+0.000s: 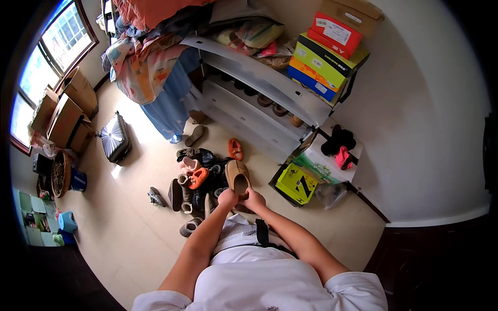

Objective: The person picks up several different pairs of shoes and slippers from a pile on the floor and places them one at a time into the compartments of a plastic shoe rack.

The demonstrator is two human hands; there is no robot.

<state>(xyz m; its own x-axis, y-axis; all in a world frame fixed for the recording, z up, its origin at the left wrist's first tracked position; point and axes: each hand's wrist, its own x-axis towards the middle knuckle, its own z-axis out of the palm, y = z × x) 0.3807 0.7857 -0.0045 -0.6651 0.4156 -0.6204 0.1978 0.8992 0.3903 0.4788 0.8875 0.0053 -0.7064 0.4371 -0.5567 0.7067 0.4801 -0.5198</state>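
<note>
A tan slip-on shoe point(237, 169) with a dark opening points away from me, held in front of my waist. My left hand point(228, 198) is closed on the left of its heel end, and my right hand point(252, 200) grips the right side. Beyond and to the left lies a pile of shoes on the floor. In it are an orange shoe point(198, 178), a pink shoe point(190, 165) and a brown boot point(185, 187). Another orange shoe point(235, 149) lies at the far edge. A greyish shoe point(191, 227) and a silver shoe point(156, 197) sit nearer the left.
Ahead stands a shoe rack point(249, 120) with tilted-out pale doors and several shoes inside. Shoe boxes point(321, 62) are stacked on its right end. A yellow-green box point(296, 185) is on the floor at right. Leftward are a suitcase point(115, 139) and cardboard boxes point(67, 119).
</note>
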